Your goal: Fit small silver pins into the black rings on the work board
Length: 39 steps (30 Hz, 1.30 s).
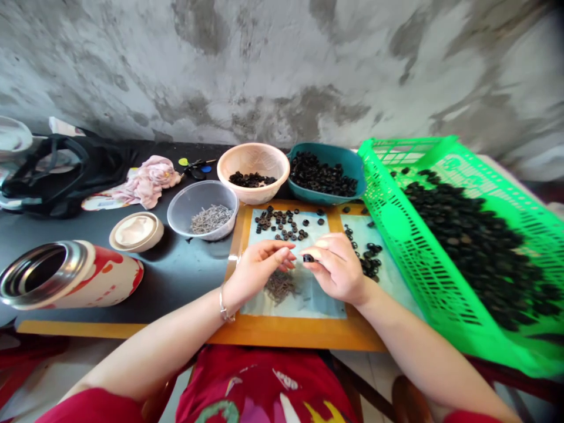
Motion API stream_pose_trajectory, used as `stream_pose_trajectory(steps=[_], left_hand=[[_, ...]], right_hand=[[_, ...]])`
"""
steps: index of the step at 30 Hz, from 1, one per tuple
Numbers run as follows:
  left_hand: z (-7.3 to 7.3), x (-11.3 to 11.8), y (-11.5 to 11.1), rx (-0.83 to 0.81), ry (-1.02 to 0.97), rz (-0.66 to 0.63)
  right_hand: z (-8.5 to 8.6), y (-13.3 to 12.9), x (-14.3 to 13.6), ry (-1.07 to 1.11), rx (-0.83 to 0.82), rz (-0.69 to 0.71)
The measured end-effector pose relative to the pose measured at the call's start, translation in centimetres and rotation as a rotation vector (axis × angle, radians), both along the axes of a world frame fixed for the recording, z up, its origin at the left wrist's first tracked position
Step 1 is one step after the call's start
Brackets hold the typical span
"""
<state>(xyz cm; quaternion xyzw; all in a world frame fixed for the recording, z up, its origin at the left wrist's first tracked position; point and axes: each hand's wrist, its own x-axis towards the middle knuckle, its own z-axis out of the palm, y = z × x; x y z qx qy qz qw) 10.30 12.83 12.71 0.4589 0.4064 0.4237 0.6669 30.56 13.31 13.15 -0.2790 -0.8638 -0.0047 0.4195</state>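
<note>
Black tabletop (187, 264) beneath open flask (97, 276), clear bowl (184, 204), pink cloth (152, 182).

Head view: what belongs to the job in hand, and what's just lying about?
Likely job:
black part in right hand
loose pins
clear bowl
pink bowl
teal basin
green crate

Likely lying about:
open flask
beige lid
crumpled cloth
black bag

The right hand (337, 267) pinches a small black part (308, 258) near the left hand (259, 269), with a green basket (399, 235) of black pieces (467, 241) standing rightward
</note>
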Motion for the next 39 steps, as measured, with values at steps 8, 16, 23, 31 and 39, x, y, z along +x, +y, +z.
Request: stream_pose_trajectory(steps=[8,16,23,31,39], left_hand=[[-0.9,-0.8,1.7,0.212,0.341,0.144],[-2.2,-1.5,3.4,0.760,0.957,0.008],[-3.0,-1.3,3.6,0.848,1.090,-0.102],[-2.6,-1.8,3.2,0.861,1.046,-0.029],[-2.2,-1.6,2.4,0.773,0.845,-0.023]], right_hand=[[1.0,1.3,1.7,0.418,-0.035,-0.266],[3.2,3.8,9.6,1.196,-0.438,-0.052],[0.9,1.5,1.0,0.512,-0.646,0.013],[-2.7,0.7,-1.3,-0.397,-0.522,0.075],[-2.6,1.1,-1.0,-0.373,-0.547,0.056]])
